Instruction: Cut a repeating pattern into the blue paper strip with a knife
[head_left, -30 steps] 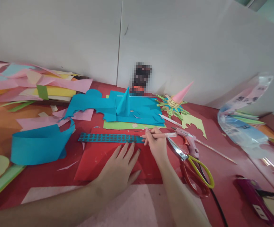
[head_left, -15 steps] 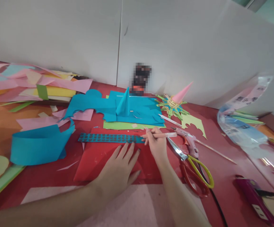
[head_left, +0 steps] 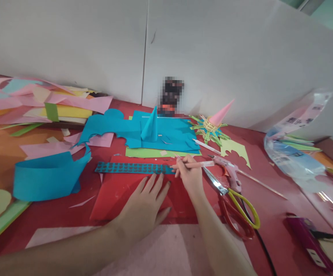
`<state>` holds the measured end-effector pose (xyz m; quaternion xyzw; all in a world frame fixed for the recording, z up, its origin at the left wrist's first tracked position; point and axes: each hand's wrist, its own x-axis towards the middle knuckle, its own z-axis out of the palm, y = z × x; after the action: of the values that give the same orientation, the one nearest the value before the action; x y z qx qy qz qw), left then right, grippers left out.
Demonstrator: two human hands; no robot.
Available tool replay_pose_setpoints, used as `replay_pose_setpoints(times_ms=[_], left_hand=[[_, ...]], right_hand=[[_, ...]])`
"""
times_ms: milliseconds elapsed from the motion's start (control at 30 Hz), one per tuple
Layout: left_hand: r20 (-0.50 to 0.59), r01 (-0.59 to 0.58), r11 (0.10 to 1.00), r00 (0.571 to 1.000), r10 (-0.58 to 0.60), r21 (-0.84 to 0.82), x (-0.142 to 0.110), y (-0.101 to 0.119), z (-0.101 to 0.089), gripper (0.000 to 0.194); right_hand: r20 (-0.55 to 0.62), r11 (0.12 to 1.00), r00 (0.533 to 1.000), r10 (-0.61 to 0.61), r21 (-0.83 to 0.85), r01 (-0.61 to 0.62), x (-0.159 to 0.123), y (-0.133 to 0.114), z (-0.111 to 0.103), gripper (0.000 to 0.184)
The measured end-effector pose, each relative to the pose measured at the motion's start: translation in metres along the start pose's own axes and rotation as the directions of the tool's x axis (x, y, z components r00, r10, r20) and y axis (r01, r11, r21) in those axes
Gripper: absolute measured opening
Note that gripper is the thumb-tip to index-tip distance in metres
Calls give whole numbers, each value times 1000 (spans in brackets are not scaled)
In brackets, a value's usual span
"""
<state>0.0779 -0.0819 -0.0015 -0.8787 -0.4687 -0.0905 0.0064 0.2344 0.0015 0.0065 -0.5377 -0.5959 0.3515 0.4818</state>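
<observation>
A blue paper strip (head_left: 126,167) with rows of dark curved marks lies across a red sheet (head_left: 111,199). My left hand (head_left: 145,199) rests flat on the red sheet, fingers spread, its fingertips at the lower edge of the strip. In my right hand (head_left: 189,177) is a pen (head_left: 202,164) with a pale pinkish barrel, gripped between thumb and fingers. Its tip meets the strip near the right end, where the marks stop. My right hand covers that end of the strip.
Right of my hand lie scissors (head_left: 226,191), a pink glue gun (head_left: 232,174) and a white pen (head_left: 206,146). Behind are a blue paper cone (head_left: 150,128) and a pink-coned craft (head_left: 216,119). A blue paper band (head_left: 42,182) stands left; a power strip (head_left: 310,241) lies right.
The pen tip and my right hand have shifted very slightly left along the strip. My left hand stays in place.
</observation>
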Motion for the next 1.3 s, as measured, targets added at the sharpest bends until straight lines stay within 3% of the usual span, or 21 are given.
replay_pose_setpoints(times_ms=[267, 467, 733, 1000, 1300], left_hand=[[12, 7, 1000, 1000, -6, -21, 0, 0, 0, 52], [10, 11, 1000, 1000, -11, -25, 1, 0, -1, 52], [12, 6, 1000, 1000, -6, -5, 2, 0, -3, 53], [-7, 19, 1000, 1000, -19, -3, -1, 1, -1, 52], [-5, 58, 998, 998, -58, -11, -1, 3, -2, 54]], right_hand=[[1, 1000, 1000, 7, 22, -7, 0, 0, 0, 28], [-100, 996, 994, 33, 81, -25, 1, -3, -1, 29], [-105, 997, 994, 35, 68, -27, 0, -4, 0, 30], [-208, 996, 977, -48, 70, 63, -4, -5, 0, 26], [-157, 995, 986, -64, 61, 74, -9, -10, 2, 28]])
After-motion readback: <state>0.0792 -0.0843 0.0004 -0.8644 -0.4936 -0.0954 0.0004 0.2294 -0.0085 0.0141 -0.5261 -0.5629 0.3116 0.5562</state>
